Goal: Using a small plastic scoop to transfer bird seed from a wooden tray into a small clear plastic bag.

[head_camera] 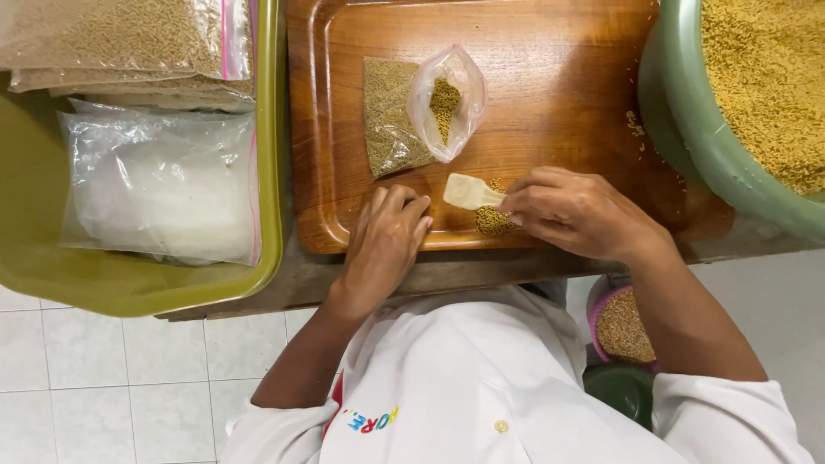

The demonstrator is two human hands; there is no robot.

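On wooden tray (550, 51), right hand (577, 210) gripping scoop (470, 192)

The person wears a white short-sleeved top, its sleeves ending above the elbows. A small pale button sits on the front, beside colourful printed lettering and a red patch. Both forearms and hands are bare, without rings or watch.

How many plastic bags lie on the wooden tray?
2. A filled flat bag lies in the middle of the wooden tray, and an open bag rests partly on its right side. More bags are in the green tub, outside the tray.
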